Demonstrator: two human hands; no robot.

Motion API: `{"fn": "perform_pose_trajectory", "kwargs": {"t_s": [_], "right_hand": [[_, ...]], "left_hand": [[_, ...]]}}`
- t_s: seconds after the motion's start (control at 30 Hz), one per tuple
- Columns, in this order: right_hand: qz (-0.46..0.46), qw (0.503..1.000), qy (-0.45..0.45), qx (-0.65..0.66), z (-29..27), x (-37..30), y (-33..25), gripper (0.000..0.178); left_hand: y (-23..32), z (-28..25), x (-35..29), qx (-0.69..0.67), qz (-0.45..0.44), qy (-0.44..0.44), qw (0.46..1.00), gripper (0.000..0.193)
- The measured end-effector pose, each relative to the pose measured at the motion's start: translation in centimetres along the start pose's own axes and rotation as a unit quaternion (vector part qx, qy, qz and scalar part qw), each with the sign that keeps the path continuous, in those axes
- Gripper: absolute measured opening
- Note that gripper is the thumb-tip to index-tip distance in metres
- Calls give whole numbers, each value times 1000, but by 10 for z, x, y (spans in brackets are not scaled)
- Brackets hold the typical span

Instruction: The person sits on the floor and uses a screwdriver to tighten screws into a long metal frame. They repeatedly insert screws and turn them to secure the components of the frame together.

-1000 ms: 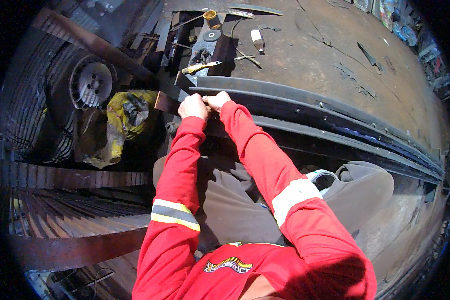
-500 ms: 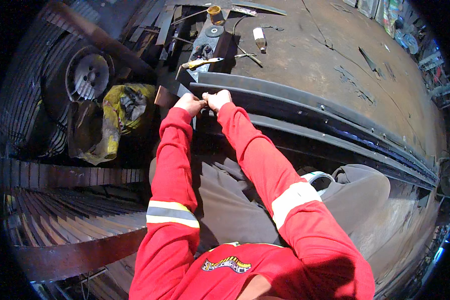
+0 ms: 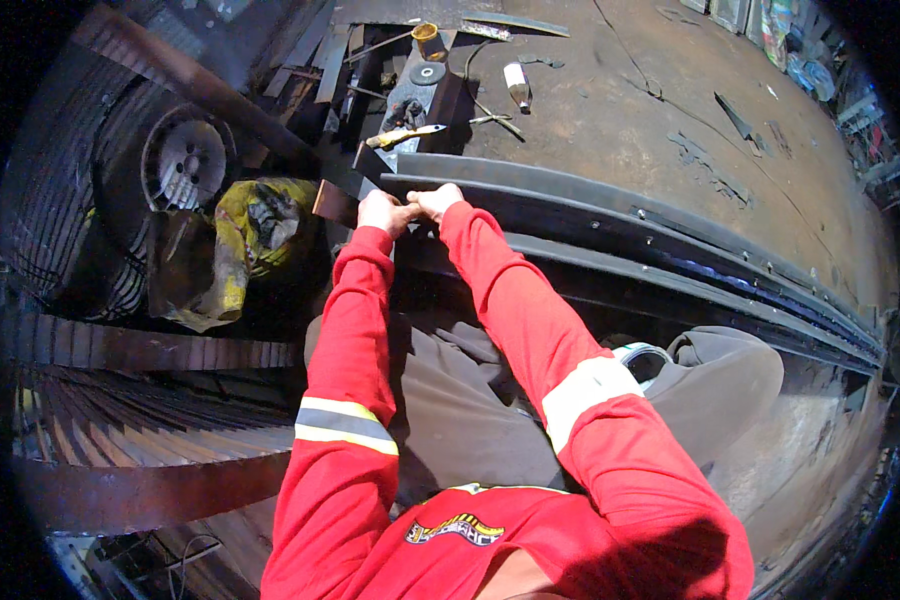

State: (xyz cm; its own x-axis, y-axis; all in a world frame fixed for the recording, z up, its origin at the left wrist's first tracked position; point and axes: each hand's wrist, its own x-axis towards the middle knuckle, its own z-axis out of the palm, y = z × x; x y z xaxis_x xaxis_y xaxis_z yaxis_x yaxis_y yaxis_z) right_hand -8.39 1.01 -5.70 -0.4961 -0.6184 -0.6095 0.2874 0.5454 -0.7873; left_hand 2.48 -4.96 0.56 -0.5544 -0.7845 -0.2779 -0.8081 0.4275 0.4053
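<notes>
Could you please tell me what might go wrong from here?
The bare left hand and right hand are close to the ends of the long dark metal bars, so an edge could scrape or pinch skin. The paintbrush lies on the metal beam just beyond those ends, so a bump might knock it off.

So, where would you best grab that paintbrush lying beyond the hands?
The paintbrush is probably best taken by its slim end, with the right hand coming from above and the right: it lies across the grey beam, tapering rightward, its wide yellow end pointing left.
</notes>
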Motion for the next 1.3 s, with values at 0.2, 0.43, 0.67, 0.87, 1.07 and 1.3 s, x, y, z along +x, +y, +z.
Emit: {"fn": "perform_pose_trajectory", "kwargs": {"t_s": [0.2,0.43,0.67,0.87,1.07,1.3], "right_hand": [[2,996,-13,-83,6,20,9,73],[-18,998,-37,-57,5,11,8,57],[-16,986,45,-162,5,-68,-30,51],[-236,942,100,-215,-52,-166,-7,39],[-243,929,264,-87,-150,-216,53,34],[-230,904,358,-46,-217,-215,89,24]], "left_hand": [[-3,7,-3,14,26,40,999,50],[21,1,-21,90,-3,76,993,40],[14,-5,-34,138,-10,89,986,35],[29,-46,-87,4,114,-86,990,33],[30,-50,-72,-21,228,34,973,18],[101,-79,-84,-158,138,161,965,34]]}}
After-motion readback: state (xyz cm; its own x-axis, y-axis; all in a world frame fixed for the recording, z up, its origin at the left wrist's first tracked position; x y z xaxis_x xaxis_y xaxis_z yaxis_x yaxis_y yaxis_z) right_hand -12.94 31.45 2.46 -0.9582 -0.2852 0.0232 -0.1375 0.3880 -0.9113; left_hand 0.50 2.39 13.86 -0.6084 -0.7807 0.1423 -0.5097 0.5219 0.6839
